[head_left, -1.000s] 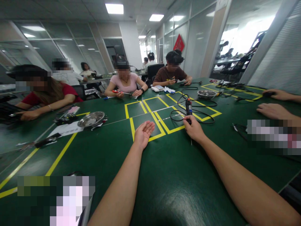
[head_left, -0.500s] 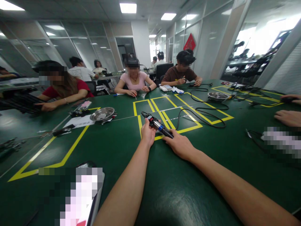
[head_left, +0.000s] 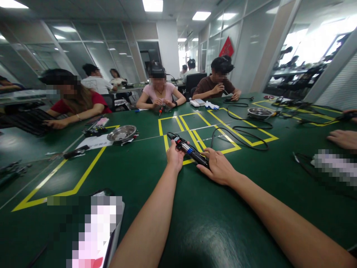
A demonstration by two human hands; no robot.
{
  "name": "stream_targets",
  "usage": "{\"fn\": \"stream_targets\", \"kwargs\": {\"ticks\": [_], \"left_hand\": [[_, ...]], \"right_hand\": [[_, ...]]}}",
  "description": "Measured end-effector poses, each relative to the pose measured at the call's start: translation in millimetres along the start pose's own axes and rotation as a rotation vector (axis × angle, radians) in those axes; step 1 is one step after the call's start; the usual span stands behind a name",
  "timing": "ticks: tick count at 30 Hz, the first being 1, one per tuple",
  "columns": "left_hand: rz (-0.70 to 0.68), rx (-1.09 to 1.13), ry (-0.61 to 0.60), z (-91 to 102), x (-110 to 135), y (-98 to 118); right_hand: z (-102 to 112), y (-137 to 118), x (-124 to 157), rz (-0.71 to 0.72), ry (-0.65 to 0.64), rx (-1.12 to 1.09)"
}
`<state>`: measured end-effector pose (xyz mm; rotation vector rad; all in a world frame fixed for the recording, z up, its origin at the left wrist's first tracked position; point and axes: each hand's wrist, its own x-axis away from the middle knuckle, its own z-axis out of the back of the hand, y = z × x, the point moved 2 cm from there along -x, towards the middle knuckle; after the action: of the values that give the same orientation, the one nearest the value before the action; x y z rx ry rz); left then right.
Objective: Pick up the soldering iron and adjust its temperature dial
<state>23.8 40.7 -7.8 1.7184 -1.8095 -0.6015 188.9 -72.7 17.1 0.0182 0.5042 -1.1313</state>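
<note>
Corded electric screwdriver (head_left: pixel 191 152) now lies slantwise between both hands, low over the green table (head_left: pixel 195 223) at the near edge of the yellow tape boxes (head_left: pixel 195 126). A second ago it stood upright farther out, gripped by the right hand alone, while the left lay open, palm up. Since then it has been drawn nearer and tipped over. The left hand (head_left: pixel 174 158) is closed around the far end, where the black cable (head_left: pixel 240 136) leaves; the right hand (head_left: pixel 219 169) has its fingers curled over the near end, hiding the tip. The last half second brought hardly any shift, so I judge the two-handed hold as settled. A steel bowl (head_left: pixel 122 133) sits well apart to the left.
</note>
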Motion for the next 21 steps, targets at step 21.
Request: {"fn": "stream_targets", "kwargs": {"ticks": [21], "left_hand": [[-0.003,0.003,0.013,-1.0,-1,1]], "right_hand": [[13,9,1,0.069,0.094,0.113]]}}
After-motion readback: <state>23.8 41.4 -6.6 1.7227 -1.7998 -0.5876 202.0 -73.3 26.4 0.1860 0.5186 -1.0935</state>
